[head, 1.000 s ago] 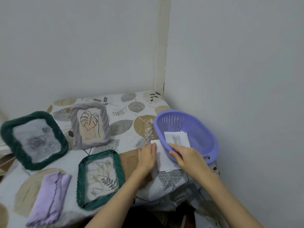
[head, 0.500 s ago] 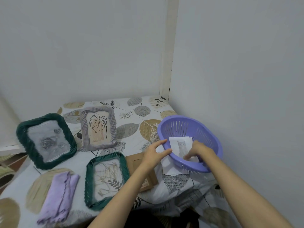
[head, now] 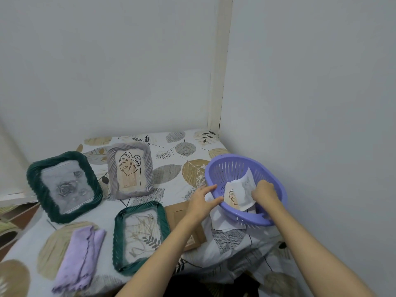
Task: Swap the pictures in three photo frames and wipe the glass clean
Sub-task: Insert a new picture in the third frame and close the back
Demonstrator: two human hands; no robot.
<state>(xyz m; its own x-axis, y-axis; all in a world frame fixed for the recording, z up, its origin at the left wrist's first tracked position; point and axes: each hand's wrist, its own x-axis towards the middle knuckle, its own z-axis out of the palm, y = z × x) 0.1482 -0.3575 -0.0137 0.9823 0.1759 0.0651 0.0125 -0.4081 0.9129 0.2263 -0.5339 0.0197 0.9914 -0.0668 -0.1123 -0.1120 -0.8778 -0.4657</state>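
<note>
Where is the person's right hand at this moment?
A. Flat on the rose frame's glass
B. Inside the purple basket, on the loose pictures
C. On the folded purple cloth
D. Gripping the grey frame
B: the right hand is inside the purple basket, fingers on the loose pictures there; how firmly it grips them is unclear.

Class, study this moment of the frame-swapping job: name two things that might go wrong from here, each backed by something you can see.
1. The right hand is leafing through loose prints in the purple basket; they may crease or smudge.
2. The basket sits near the table's front edge, where the leaf-patterned cloth drapes off, with the left hand at its rim; a tug might tip it off.
</note>
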